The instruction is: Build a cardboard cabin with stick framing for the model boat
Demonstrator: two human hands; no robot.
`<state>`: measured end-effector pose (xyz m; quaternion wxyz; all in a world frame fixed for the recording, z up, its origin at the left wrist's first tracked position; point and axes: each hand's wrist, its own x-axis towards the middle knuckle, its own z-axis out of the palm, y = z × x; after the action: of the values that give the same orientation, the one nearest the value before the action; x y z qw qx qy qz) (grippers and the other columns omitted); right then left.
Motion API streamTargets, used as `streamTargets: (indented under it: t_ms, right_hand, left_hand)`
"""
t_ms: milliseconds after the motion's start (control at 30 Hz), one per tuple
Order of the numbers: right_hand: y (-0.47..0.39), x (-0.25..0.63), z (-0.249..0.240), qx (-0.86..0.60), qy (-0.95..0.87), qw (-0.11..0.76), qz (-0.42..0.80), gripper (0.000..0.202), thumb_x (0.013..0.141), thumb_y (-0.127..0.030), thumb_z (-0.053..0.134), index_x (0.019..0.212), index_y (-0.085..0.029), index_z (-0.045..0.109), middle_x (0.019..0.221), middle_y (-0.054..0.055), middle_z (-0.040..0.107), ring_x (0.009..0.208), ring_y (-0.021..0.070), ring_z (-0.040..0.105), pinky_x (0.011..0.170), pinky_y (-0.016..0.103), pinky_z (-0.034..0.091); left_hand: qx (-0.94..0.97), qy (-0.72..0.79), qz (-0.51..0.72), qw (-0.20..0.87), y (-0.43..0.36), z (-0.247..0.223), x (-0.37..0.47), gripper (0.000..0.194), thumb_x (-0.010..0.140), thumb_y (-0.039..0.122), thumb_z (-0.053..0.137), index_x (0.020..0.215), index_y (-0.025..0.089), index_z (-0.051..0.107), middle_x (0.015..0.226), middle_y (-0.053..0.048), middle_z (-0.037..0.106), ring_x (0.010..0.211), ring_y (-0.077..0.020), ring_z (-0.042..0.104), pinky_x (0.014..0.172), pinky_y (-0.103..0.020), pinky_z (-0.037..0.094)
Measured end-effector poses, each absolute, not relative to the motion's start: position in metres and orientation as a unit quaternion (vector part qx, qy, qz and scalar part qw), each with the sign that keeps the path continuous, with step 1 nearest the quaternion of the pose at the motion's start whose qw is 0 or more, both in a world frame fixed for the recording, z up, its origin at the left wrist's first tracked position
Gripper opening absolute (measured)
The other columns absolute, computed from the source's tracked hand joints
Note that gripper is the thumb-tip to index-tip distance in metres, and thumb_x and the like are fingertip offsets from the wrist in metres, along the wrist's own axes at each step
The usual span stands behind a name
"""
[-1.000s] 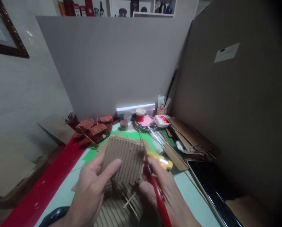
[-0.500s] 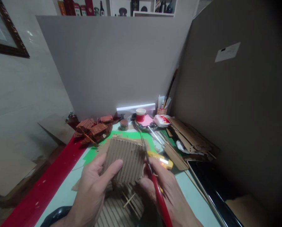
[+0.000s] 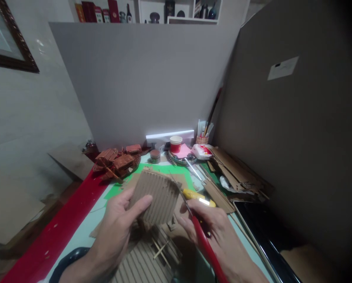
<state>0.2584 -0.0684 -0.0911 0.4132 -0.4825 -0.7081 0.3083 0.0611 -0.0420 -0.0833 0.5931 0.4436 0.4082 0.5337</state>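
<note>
A piece of corrugated cardboard (image 3: 156, 196) is pinched in my left hand (image 3: 117, 224), thumb on its ribbed face. My right hand (image 3: 214, 228) is closed around a red-handled tool (image 3: 203, 239), whose thin dark blade lies along the cardboard's right edge. Below the hands is a larger ribbed cardboard structure (image 3: 140, 263) with thin crossed sticks (image 3: 161, 250) on it. Just beyond my right hand lies a yellow cutter (image 3: 198, 196), partly hidden.
Reddish-brown model pieces (image 3: 122, 163) sit at the back left. A red cup (image 3: 176, 144) stands at the back centre near a brush holder (image 3: 202, 138). Stacked cardboard (image 3: 237, 169) and a black glossy panel (image 3: 261, 228) lie to the right.
My right hand and the red-handled tool have shifted slightly right and down, away from the cardboard's lower right corner. The cardboard in my left hand has tilted a little.
</note>
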Motion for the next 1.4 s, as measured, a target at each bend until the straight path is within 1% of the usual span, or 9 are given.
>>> streamTargets:
  t_ms: [133,267,467,567,667,867,1000,1167,1400]
  right_hand:
    - [-0.069,0.263,-0.089,-0.476,-0.726,0.401,0.293,0.031,0.095,-0.034,0.049,0.067,-0.021,0.044,0.062,-0.004,0.044,0.058,0.0114,0.036,0.054,0.024,0.030]
    - [-0.071,0.269,-0.087,-0.460,-0.751,0.383,0.277,0.030,0.096,-0.030,0.048,0.068,-0.021,0.044,0.062,-0.004,0.044,0.056,0.0106,0.037,0.053,0.023,0.032]
    - [-0.070,0.272,-0.088,-0.434,-0.784,0.381,0.228,0.022,0.096,-0.028,0.048,0.076,-0.021,0.053,0.065,-0.003,0.050,0.057,0.0119,0.042,0.057,0.024,0.036]
    - [-0.067,0.272,-0.088,-0.449,-0.780,0.356,0.249,0.023,0.093,-0.034,0.057,0.076,-0.021,0.052,0.066,-0.004,0.049,0.059,0.0123,0.042,0.057,0.025,0.035]
    - [-0.065,0.272,-0.088,-0.480,-0.772,0.326,0.258,0.022,0.087,-0.039,0.069,0.087,-0.020,0.057,0.069,-0.005,0.050,0.062,0.0128,0.044,0.058,0.025,0.034]
    - [-0.065,0.272,-0.088,-0.472,-0.768,0.324,0.288,0.038,0.086,-0.055,0.066,0.079,-0.020,0.053,0.072,-0.004,0.049,0.066,0.0139,0.043,0.059,0.026,0.031]
    - [-0.065,0.271,-0.090,-0.475,-0.750,0.330,0.322,0.031,0.087,-0.049,0.067,0.084,-0.021,0.056,0.069,-0.006,0.047,0.063,0.0125,0.042,0.058,0.025,0.032]
    - [-0.070,0.272,-0.095,-0.480,-0.754,0.329,0.304,0.027,0.091,-0.036,0.059,0.071,-0.021,0.050,0.061,-0.006,0.043,0.057,0.0115,0.036,0.055,0.025,0.030]
    - [-0.071,0.270,-0.090,-0.510,-0.735,0.302,0.330,0.033,0.090,-0.049,0.063,0.074,-0.020,0.056,0.066,-0.003,0.049,0.063,0.0138,0.042,0.058,0.025,0.033]
  left_hand:
    - [0.472,0.405,0.523,0.583,-0.034,-0.082,0.054,0.026,0.083,0.031,0.077,0.107,0.021,0.076,0.109,-0.001,0.078,0.102,-0.0193,0.071,0.087,-0.024,0.056]
    - [0.520,0.404,0.479,0.580,-0.022,-0.077,0.037,0.025,0.083,0.030,0.077,0.108,0.023,0.076,0.095,0.000,0.080,0.085,-0.0174,0.072,0.071,-0.022,0.057]
    - [0.581,0.396,0.418,0.576,-0.011,-0.067,0.015,0.018,0.081,0.028,0.078,0.098,0.021,0.079,0.083,0.001,0.078,0.075,-0.0131,0.069,0.066,-0.017,0.053]
    - [0.597,0.400,0.406,0.565,-0.012,-0.064,0.014,0.019,0.082,0.029,0.076,0.099,0.022,0.079,0.083,0.002,0.077,0.077,-0.0137,0.067,0.067,-0.018,0.051]
    - [0.614,0.410,0.387,0.552,-0.014,-0.060,0.018,0.018,0.082,0.026,0.075,0.098,0.021,0.078,0.084,0.003,0.074,0.080,-0.0150,0.065,0.069,-0.019,0.050]
    - [0.647,0.434,0.344,0.524,-0.016,-0.055,0.023,0.013,0.080,0.031,0.075,0.081,0.018,0.074,0.080,0.002,0.068,0.079,-0.0166,0.059,0.070,-0.022,0.047]
    - [0.655,0.436,0.326,0.524,-0.016,-0.054,0.023,0.018,0.081,0.037,0.074,0.082,0.019,0.073,0.085,0.001,0.067,0.085,-0.0196,0.061,0.075,-0.025,0.048]
    - [0.650,0.438,0.313,0.537,-0.016,-0.055,0.021,0.025,0.081,0.043,0.073,0.080,0.018,0.072,0.082,0.000,0.067,0.081,-0.0208,0.063,0.071,-0.027,0.049]
    - [0.671,0.450,0.299,0.507,-0.016,-0.053,0.022,0.021,0.081,0.038,0.071,0.078,0.018,0.071,0.083,0.000,0.066,0.082,-0.0205,0.060,0.075,-0.028,0.047]
